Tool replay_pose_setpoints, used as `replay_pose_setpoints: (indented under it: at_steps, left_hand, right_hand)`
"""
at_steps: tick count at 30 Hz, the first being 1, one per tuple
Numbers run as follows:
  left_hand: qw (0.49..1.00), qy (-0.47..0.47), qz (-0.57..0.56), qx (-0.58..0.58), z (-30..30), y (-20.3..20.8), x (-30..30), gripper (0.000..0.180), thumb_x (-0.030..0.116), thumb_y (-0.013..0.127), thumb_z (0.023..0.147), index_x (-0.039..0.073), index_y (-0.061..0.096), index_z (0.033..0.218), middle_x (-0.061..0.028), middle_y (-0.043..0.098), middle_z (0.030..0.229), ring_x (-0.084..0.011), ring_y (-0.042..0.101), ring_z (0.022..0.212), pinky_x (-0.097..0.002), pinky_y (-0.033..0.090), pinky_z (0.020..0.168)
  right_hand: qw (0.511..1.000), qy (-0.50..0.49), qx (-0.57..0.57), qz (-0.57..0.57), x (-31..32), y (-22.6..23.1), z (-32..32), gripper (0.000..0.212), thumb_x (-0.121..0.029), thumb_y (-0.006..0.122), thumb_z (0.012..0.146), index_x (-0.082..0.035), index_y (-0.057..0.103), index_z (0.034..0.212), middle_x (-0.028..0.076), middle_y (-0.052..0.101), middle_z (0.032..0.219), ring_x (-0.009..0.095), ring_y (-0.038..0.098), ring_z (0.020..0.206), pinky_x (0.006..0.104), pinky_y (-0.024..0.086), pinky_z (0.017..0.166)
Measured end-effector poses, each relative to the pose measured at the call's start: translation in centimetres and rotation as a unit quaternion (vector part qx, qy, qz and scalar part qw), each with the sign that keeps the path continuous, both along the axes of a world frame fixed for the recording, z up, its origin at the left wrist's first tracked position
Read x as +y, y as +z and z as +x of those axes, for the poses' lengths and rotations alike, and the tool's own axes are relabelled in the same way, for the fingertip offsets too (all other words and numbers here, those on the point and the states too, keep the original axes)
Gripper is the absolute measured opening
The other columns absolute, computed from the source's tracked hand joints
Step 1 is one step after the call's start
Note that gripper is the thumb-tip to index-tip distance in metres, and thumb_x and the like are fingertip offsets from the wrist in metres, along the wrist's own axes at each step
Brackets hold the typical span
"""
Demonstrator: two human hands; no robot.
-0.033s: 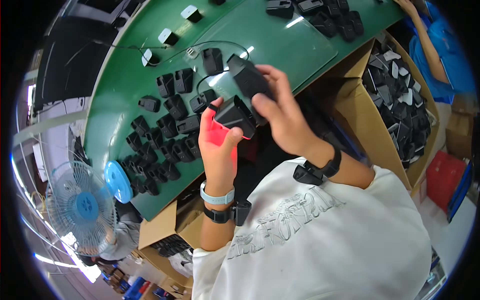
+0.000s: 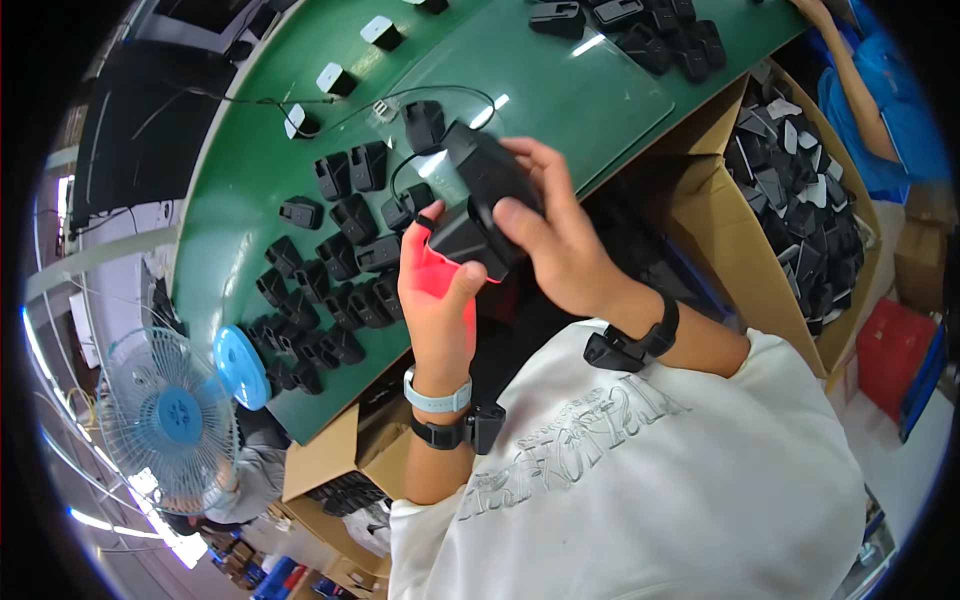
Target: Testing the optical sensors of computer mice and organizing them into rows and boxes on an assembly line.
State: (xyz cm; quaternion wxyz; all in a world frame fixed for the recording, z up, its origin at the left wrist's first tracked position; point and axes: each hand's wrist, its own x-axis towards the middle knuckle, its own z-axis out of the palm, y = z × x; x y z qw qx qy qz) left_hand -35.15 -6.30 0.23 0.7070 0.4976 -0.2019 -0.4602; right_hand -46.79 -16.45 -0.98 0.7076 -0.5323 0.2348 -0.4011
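Note:
My left hand is closed around a small black plastic housing, its thumb on the near edge. Red light glows over the palm and fingers. In my right hand is a larger, angular black plastic housing, pinched between thumb and fingers. This piece is tilted over the top of the left one and partly covers it. Whether the two touch cannot be made out. Just beyond them a similar black housing stands on the green table, and another black unit lies beside my left fingertips.
Several black housings crowd the table's left side; more sit at its far right. A thin cable loops across the top. An open carton of black parts stands right, near another person's arm. A fan is left.
My right hand has brought its housing slightly down and left, so it covers more of the left one. The left hand keeps its hold, nearly still.

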Motion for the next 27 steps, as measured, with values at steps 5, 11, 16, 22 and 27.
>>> replay_pose_setpoints:
  at_steps: [5, 11, 16, 22, 27]
  left_hand:
    - [1.000, 0.008, -0.006, 0.008, -0.4, -0.1, 1.3, 0.076, 0.006, 0.082, 0.083, 0.002, 0.041, 0.147, -0.0089, 0.058, 0.131, -0.0197, 0.059, 0.117, -0.0336, 0.051, 0.098]
    - [0.999, -0.009, -0.038, 0.034, 0.2, -1.2, 2.3, 0.081, 0.014, 0.087, 0.079, 0.003, 0.042, 0.145, -0.0103, 0.057, 0.135, -0.0255, 0.056, 0.124, -0.0396, 0.045, 0.108]
    - [0.999, 0.001, -0.018, 0.043, 0.0, -0.9, 2.1, 0.085, 0.014, 0.088, 0.077, 0.003, 0.040, 0.147, -0.0122, 0.055, 0.138, -0.0275, 0.056, 0.126, -0.0415, 0.046, 0.109]
    - [0.998, -0.012, -0.007, 0.068, -0.3, -1.1, 2.2, 0.081, 0.014, 0.084, 0.080, -0.001, 0.039, 0.146, -0.0139, 0.053, 0.141, -0.0300, 0.055, 0.128, -0.0442, 0.046, 0.109]
    - [0.976, 0.019, -0.015, 0.219, -0.3, -0.2, 1.3, 0.071, 0.003, 0.068, 0.076, -0.002, 0.043, 0.143, -0.0172, 0.056, 0.135, -0.0343, 0.056, 0.125, -0.0467, 0.045, 0.109]
  right_hand:
    - [0.989, -0.010, 0.036, -0.142, 1.0, -0.2, -0.1, 0.063, -0.021, 0.068, 0.094, 0.002, 0.035, 0.143, 0.023, 0.044, 0.133, 0.036, 0.047, 0.124, 0.0434, 0.038, 0.108]
    - [0.981, -0.020, 0.022, -0.194, 2.0, 0.3, -0.5, 0.067, -0.022, 0.072, 0.092, 0.002, 0.035, 0.142, 0.024, 0.044, 0.132, 0.040, 0.047, 0.122, 0.0462, 0.038, 0.108]
    - [0.977, -0.035, 0.027, -0.209, 2.3, 0.2, -0.6, 0.069, -0.023, 0.074, 0.091, 0.002, 0.035, 0.142, 0.024, 0.043, 0.133, 0.042, 0.045, 0.123, 0.0473, 0.037, 0.108]
    - [0.962, -0.049, 0.016, -0.267, 2.1, -0.3, -0.6, 0.072, -0.024, 0.075, 0.089, 0.001, 0.034, 0.143, 0.025, 0.041, 0.135, 0.043, 0.044, 0.125, 0.0484, 0.036, 0.110]
    - [0.937, -0.116, 0.079, -0.320, -0.6, -0.2, -1.1, 0.063, -0.021, 0.076, 0.086, 0.000, 0.044, 0.137, 0.024, 0.048, 0.134, 0.042, 0.048, 0.125, 0.0478, 0.038, 0.109]
